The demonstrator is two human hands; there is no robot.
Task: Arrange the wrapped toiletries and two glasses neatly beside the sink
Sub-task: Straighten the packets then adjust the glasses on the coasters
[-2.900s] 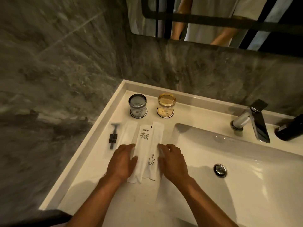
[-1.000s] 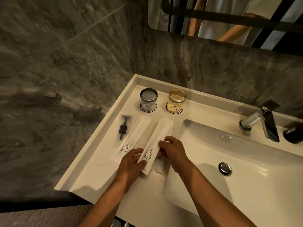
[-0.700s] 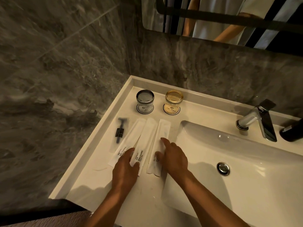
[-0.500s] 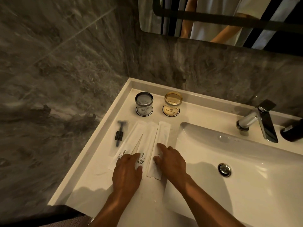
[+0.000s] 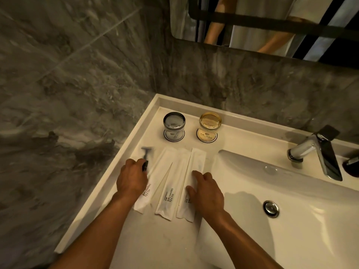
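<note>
Both forearms are reaching in from the near edge across the white counter (image 5: 136,239). The right hand (image 5: 208,195) is lying flat and spread, fingers pressing on the rightmost white packet (image 5: 197,162), which is sitting just beside the basin (image 5: 291,220). The left hand (image 5: 132,180) is curling over the wrapped razor (image 5: 146,152), fingertips pinching around its dark handle near the counter's left rim; the razor's head is blurring past the knuckles. Between the hands, the middle packet (image 5: 171,189) and the left packet (image 5: 153,183), both reading "BRUSHING TEETH", are lying lengthwise, splaying apart at the near ends and overlapping toward the far ends. Further back, the grey glass (image 5: 174,126) and the amber glass (image 5: 210,124) are standing side by side, each on a round coaster, near the back ledge. Off to the right, the chrome tap (image 5: 314,152) is leaning over the basin, and the mirror (image 5: 272,20) is hanging above the marble wall.
</note>
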